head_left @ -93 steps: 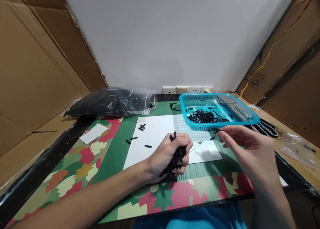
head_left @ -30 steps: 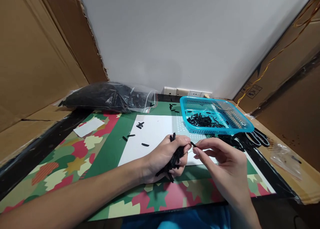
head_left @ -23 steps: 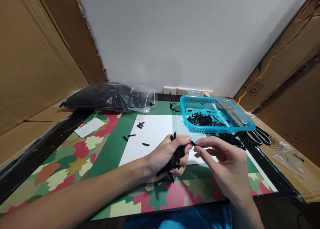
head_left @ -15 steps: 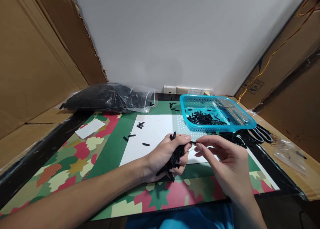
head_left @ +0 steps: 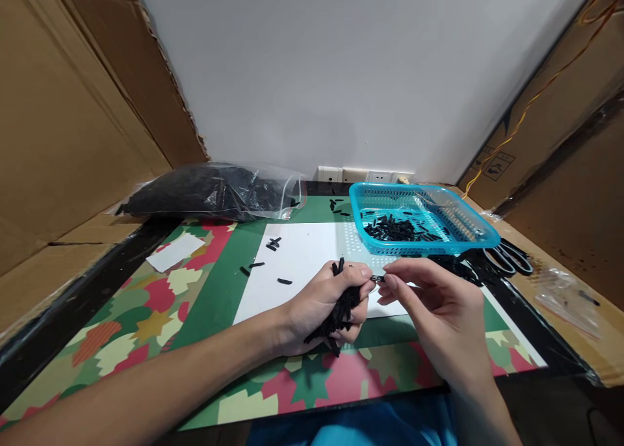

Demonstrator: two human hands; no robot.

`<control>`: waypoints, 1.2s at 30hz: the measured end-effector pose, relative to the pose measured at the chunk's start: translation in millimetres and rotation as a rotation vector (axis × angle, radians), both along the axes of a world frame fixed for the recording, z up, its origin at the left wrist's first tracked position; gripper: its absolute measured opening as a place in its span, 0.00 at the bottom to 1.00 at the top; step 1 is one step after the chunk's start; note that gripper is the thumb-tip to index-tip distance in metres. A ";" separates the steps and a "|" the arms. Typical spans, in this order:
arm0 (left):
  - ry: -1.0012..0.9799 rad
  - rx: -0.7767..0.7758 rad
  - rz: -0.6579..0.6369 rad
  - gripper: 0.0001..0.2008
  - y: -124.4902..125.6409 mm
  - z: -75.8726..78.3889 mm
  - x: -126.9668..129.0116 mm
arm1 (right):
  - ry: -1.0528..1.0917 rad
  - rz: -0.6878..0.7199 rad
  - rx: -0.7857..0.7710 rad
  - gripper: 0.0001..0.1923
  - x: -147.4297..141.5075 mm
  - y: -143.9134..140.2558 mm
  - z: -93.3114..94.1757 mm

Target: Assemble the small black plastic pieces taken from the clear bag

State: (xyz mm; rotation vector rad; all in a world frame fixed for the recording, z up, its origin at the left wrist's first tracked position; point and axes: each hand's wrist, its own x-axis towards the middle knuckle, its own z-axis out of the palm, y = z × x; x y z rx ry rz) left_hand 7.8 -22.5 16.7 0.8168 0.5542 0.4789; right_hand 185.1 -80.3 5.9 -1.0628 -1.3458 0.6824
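Fingertips of right hand (head_left: 439, 316), half a second ago just apart, now pinch one short black plastic piece (head_left: 376, 278) at three o'clock of left hand (head_left: 324, 303), fisted round black bundle (head_left: 341, 309).

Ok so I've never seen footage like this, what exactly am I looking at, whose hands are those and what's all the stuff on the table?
There is one picture, from a camera worn on a person's head, looking down at their own bare hands. The left hand grips a bundle of short black strips. The right hand pinches one strip at the left thumb. On the leaf-patterned mat lie a white sheet with a few loose strips, a blue basket holding more strips, a clear bag of black pieces, and scissors at the right. Cardboard stands on both sides.
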 end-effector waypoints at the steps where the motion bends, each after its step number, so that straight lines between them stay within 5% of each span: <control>1: -0.002 0.003 -0.004 0.19 0.0 -0.2 -0.1 | 0.003 0.011 -0.001 0.03 0.2 0.5 0.0; 27: -0.005 0.026 0.001 0.18 0.0 -0.7 -1.7 | -0.024 0.071 -0.069 0.03 12.3 1.4 3.1; 33: 0.022 0.010 0.033 0.17 1.0 0.2 -1.1 | -0.385 -0.165 -0.105 0.09 54.6 2.9 -2.3; 36: 0.035 0.009 0.045 0.17 1.2 -0.9 -0.6 | -0.608 -0.447 -0.076 0.11 81.4 7.6 -9.9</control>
